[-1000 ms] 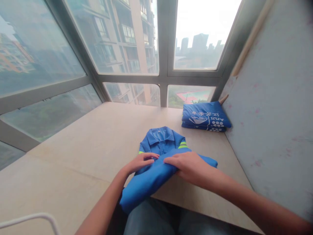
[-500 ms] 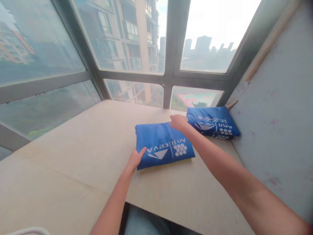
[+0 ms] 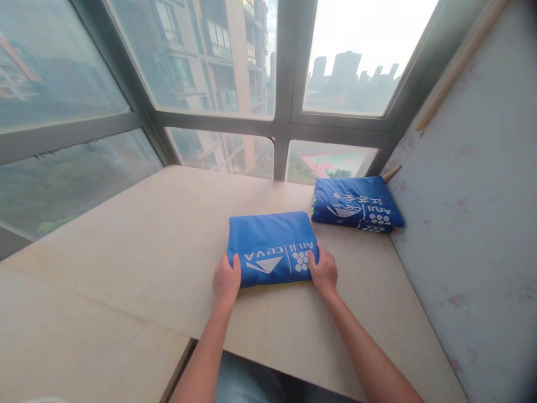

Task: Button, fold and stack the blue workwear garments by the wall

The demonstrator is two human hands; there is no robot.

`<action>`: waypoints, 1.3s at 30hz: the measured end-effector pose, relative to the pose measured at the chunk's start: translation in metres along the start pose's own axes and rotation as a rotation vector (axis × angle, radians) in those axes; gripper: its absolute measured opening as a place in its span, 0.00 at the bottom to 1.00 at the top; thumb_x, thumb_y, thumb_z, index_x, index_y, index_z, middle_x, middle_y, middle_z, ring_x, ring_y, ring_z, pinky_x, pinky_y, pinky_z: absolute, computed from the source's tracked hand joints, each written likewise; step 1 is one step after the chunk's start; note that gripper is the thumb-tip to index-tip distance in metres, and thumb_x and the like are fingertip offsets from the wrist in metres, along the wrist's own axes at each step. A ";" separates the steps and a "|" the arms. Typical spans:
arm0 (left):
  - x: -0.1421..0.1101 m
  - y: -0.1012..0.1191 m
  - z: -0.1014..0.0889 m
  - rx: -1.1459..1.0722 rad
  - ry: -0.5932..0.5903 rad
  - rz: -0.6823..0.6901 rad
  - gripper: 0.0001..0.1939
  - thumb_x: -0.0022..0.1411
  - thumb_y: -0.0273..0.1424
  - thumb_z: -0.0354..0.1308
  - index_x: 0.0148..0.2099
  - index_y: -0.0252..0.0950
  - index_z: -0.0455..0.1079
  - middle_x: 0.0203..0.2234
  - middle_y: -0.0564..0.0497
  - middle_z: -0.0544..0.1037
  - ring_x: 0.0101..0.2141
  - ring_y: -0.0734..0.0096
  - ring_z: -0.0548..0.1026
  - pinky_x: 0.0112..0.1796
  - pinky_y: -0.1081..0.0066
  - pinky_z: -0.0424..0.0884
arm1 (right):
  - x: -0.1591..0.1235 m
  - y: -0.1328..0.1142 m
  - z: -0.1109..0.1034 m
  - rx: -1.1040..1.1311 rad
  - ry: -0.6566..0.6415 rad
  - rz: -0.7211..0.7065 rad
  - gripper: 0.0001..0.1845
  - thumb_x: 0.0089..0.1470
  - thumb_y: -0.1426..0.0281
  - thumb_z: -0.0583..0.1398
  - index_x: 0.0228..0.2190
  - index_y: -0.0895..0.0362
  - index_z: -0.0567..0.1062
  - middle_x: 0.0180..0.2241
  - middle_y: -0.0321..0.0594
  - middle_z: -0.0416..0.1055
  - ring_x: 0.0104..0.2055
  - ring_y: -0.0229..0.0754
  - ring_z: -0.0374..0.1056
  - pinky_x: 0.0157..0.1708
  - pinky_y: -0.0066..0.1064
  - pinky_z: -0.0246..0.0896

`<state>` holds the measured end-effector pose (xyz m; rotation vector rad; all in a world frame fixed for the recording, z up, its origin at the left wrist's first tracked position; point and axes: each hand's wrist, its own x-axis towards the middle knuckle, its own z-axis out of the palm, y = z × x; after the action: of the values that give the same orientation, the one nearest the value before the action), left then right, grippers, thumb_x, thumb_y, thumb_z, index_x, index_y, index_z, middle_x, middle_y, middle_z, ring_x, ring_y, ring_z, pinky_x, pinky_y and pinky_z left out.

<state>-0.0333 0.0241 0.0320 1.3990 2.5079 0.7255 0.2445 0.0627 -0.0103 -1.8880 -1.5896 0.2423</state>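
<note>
A folded blue garment (image 3: 268, 235) with white printed lettering and a logo lies on the pale wooden tabletop in front of me. My left hand (image 3: 227, 280) grips its left edge, thumb on top and the other fingers hidden beneath. At the opposite edge my right hand (image 3: 324, 270) holds it the same way, its thumb beside the white dots of the logo. A thin yellow line shows along the near fold. Further back on the right, against the wall, sits a stack of folded blue garments (image 3: 354, 198) with the same print; neither hand touches it.
The pale tabletop (image 3: 138, 235) runs back to large grey-framed windows (image 3: 283, 84). A pale flowered wall (image 3: 470, 212) bounds the right side. A dark gap (image 3: 293, 389) lies at the near edge, and part of a white object shows at the bottom left.
My right hand has come from the garment's far right corner down to its right edge. That right edge now sits straighter and further left. My left hand keeps its hold.
</note>
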 end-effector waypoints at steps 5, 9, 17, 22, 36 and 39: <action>-0.017 -0.004 -0.011 0.160 -0.044 0.081 0.23 0.69 0.42 0.42 0.48 0.31 0.71 0.42 0.35 0.77 0.44 0.50 0.76 0.42 0.60 0.70 | -0.034 0.009 -0.015 0.039 0.035 0.008 0.32 0.62 0.53 0.48 0.55 0.65 0.70 0.49 0.55 0.72 0.51 0.53 0.65 0.52 0.42 0.59; -0.038 -0.014 -0.020 0.136 -0.159 0.053 0.25 0.69 0.46 0.43 0.54 0.31 0.67 0.45 0.35 0.77 0.44 0.49 0.77 0.42 0.59 0.71 | -0.062 0.017 -0.030 -0.053 0.047 -0.025 0.30 0.64 0.55 0.48 0.56 0.62 0.70 0.53 0.55 0.69 0.54 0.54 0.62 0.51 0.44 0.59; -0.072 0.003 -0.033 0.263 0.102 0.377 0.27 0.67 0.32 0.45 0.66 0.31 0.59 0.63 0.34 0.63 0.60 0.47 0.64 0.56 0.53 0.64 | -0.072 -0.007 -0.061 -0.311 -0.079 -0.207 0.25 0.61 0.72 0.50 0.57 0.60 0.70 0.63 0.53 0.60 0.64 0.59 0.54 0.59 0.52 0.50; -0.058 0.056 -0.021 0.298 -0.040 0.721 0.27 0.65 0.34 0.50 0.66 0.44 0.62 0.68 0.46 0.55 0.67 0.44 0.49 0.63 0.39 0.43 | -0.046 -0.062 -0.050 -0.189 -0.256 -0.521 0.27 0.62 0.67 0.52 0.62 0.50 0.63 0.68 0.40 0.52 0.70 0.54 0.43 0.65 0.52 0.40; -0.016 0.013 0.002 0.152 -0.124 0.420 0.31 0.67 0.45 0.47 0.66 0.34 0.59 0.67 0.40 0.56 0.66 0.47 0.54 0.61 0.49 0.56 | -0.013 -0.001 -0.036 -0.278 -0.275 -0.159 0.32 0.63 0.56 0.51 0.63 0.59 0.63 0.64 0.51 0.59 0.65 0.55 0.53 0.61 0.46 0.47; -0.020 -0.013 0.000 -0.017 -0.109 0.278 0.31 0.67 0.44 0.45 0.65 0.30 0.60 0.62 0.36 0.65 0.60 0.51 0.65 0.59 0.54 0.63 | -0.023 0.023 -0.047 -0.286 -0.205 -0.075 0.30 0.64 0.57 0.49 0.59 0.61 0.68 0.58 0.53 0.67 0.60 0.54 0.60 0.57 0.43 0.54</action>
<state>-0.0326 0.0017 0.0243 1.7519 2.2455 0.6938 0.2823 0.0234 0.0064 -2.0663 -1.9142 0.1889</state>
